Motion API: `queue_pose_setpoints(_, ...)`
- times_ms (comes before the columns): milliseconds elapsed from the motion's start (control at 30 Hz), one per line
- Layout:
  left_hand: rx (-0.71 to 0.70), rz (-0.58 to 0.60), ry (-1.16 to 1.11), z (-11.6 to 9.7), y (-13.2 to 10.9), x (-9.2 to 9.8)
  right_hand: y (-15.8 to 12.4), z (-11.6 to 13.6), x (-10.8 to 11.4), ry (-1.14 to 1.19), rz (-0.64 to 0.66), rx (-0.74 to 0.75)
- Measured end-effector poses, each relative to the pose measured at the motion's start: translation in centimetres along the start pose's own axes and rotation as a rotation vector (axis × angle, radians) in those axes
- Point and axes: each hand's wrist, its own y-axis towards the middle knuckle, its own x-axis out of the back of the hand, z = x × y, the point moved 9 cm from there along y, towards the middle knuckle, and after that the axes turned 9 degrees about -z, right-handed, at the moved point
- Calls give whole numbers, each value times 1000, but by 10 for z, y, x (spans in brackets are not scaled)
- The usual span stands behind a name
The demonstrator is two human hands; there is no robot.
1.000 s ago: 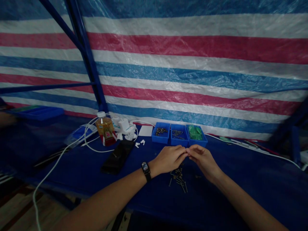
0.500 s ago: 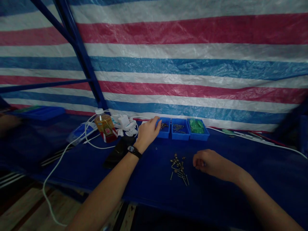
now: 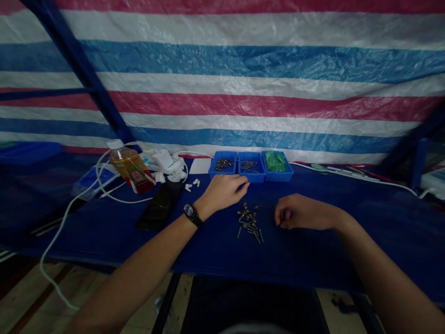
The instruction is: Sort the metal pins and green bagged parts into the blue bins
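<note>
My left hand (image 3: 225,192), with a dark watch (image 3: 189,212) at the wrist, hovers just in front of the small blue trays. Its thumb and forefinger meet in a pinch; anything between them is too small to make out. My right hand (image 3: 301,211) is low over the table, to the right of a loose pile of screws and small metal fittings (image 3: 249,217). Its fingers curl inward, and their contents are hidden. The left blue tray (image 3: 223,176) has small round metal fittings, the middle tray (image 3: 251,177) has screws, and the right tray (image 3: 278,176) contains a green plastic bag (image 3: 276,161).
On the left of the blue table (image 3: 215,257) stand a drink bottle (image 3: 131,168), a dark phone-like slab (image 3: 160,204) and white chargers (image 3: 163,160) with cables. A white card (image 3: 200,166) lies beside the trays. Striped sheeting (image 3: 243,104) hangs behind.
My left hand has moved from the left tray toward me and right, nearer the pile. My right hand stays almost in place. The view has tilted down; another person's hand at far left is gone.
</note>
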Motion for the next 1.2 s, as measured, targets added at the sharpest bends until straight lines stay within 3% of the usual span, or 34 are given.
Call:
queue_pose_setpoints(200,9,53,-82,3,-1,-5,22,13,15,-2,-413,158)
queue_pose_setpoints(333,47,39,-55,9,-1,-1,29,23,0,-107,-427,241)
queue_pose_setpoints(500,129,-2,-94,11,-2,1,31,29,-4,-212,-457,227)
queue_pose_setpoints(633,221,-13,-399,5,-2,-7,22,37,15,-126,-654,273)
queue_pose_setpoints(800,559,129,-1025,-2,-9,-33,-1,53,36,-70,-901,398)
queue_pose_setpoints(867,648,154,-1193,-5,-11,-37,-5,56,39,-65,-934,410)
queue_pose_setpoints(967,689,150,-1259,-5,-13,-39,-6,55,42,-33,-963,379)
queue_pose_setpoints(1100,677,149,-1172,-3,-14,-43,1,49,38,39,-913,341)
queue_pose_setpoints(1200,614,71,-1021,0,-11,-34,4,46,35,77,-877,354)
